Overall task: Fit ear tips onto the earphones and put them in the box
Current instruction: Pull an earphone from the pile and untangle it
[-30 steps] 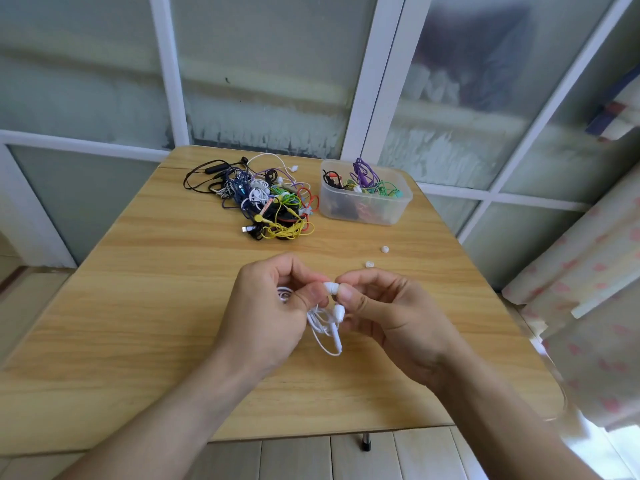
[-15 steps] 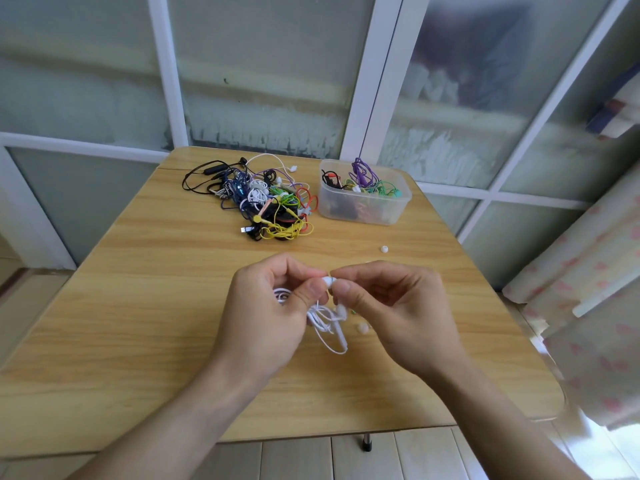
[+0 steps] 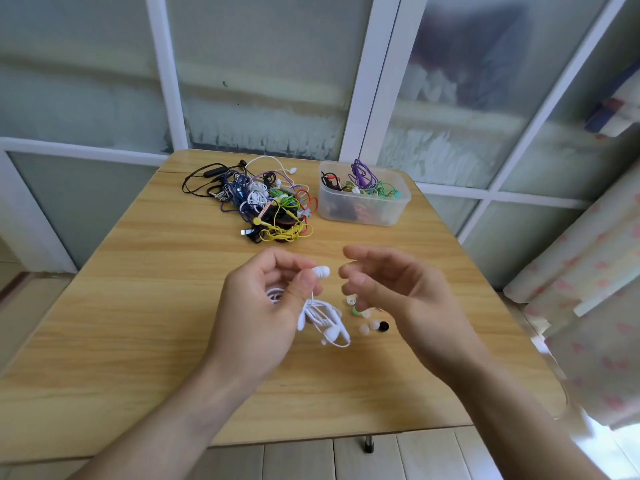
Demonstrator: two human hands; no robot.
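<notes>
Pinching a white in-ear earphone [image 3: 321, 271] between thumb and fingertips of the left hand [image 3: 258, 306], bud end pointing right, presumably to present it for a tip. Letting the rest of the white cable and second white earbud [image 3: 325, 323] dangle in a loose bundle below that grip, just above the wooden bench [image 3: 138, 306]. Hovering the right hand [image 3: 391, 292] just beside the bud, fingers loosely curled and holding nothing, not touching the earphone. Whether a tip is already seated on the held bud: too small to tell. Lying on the bench under the right hand, a scatter of small loose silicone ear tips [image 3: 369, 323], white, green and one black, kept within easy reach, likely the next pick. Further back, waiting at centre, a tangled heap of multicoloured wired earphones [image 3: 263, 206]. Sitting to its right, near the frosted window, a clear plastic box [image 3: 363, 206], already holding several coloured earphones.
</notes>
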